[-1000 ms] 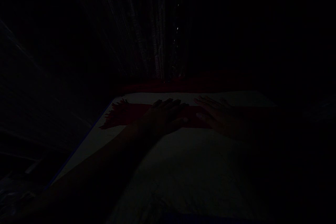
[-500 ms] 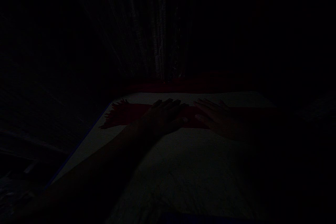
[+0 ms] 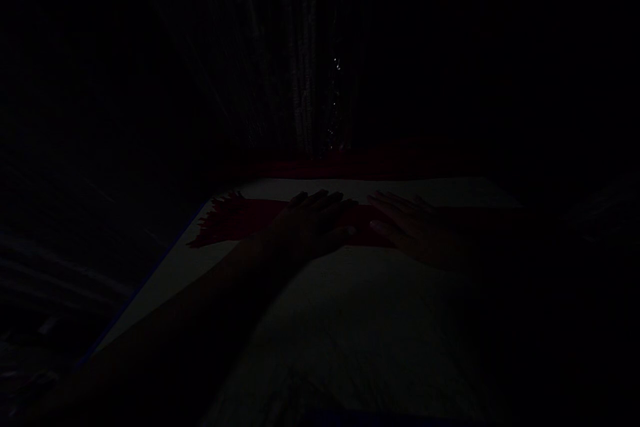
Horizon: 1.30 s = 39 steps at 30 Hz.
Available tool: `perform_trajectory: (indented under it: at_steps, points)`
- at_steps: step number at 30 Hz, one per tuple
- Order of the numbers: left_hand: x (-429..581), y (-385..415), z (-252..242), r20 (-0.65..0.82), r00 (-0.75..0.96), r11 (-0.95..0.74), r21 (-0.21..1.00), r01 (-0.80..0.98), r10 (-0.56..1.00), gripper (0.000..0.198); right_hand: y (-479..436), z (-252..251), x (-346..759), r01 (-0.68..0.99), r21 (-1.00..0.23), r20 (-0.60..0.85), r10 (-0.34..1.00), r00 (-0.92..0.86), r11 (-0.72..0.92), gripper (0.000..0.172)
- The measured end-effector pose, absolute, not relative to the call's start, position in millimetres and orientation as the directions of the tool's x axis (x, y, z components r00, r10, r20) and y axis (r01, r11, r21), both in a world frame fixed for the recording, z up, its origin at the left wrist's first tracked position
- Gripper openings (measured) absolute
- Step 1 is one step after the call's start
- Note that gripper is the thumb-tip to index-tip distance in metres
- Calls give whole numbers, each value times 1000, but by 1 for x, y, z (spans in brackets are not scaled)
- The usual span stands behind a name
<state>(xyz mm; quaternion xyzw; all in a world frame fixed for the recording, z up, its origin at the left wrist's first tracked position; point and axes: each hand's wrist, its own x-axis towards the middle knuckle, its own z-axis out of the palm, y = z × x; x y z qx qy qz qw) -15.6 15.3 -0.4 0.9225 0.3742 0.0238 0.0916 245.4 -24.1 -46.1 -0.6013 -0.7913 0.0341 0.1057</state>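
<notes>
A red cloth (image 3: 235,220) lies flat across the far part of the pale tabletop (image 3: 350,320), running left to right, and its left end finishes in a ragged fringe (image 3: 203,233). The left hand (image 3: 310,227) rests palm down on the middle of the cloth. Its fingers (image 3: 325,200) are stretched out straight and close together, gripping nothing. Just to its right, the right hand (image 3: 415,233) also lies flat on the cloth with its fingers extended and slightly spread, their tips pointing left. The two hands are near each other but apart. The tabletop looks matte, with a thin blue edge (image 3: 145,280) along its left side. Beyond the far edge lies a dim red band (image 3: 380,163), and behind it hangs pale, vertically streaked material (image 3: 300,80). The rest is too dark to make out.
</notes>
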Motion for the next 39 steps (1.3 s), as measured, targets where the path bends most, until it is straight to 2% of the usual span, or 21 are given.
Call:
perform_trajectory:
  at_steps: [10,15,25,30,39]
  points:
    - [-17,18,-8,9,722,-713,162,682,692,75,-28,-39,230,922,-143,217,920,-325,360,72]
    - [-18,17,-5,-18,716,-702,175,690,698,76,-25,-44,233,924,-139,159,929,-335,357,73]
    - [-18,15,-1,-30,722,-700,218,680,692,76,-9,-62,280,969,-160,85,980,-178,190,74]
    - [-18,17,-4,-12,718,-701,206,683,696,76,-11,-62,271,957,-131,92,965,-246,257,69]
    - [-18,18,-7,-6,719,-706,184,684,695,76,-8,-59,272,954,-148,65,965,-254,261,71]
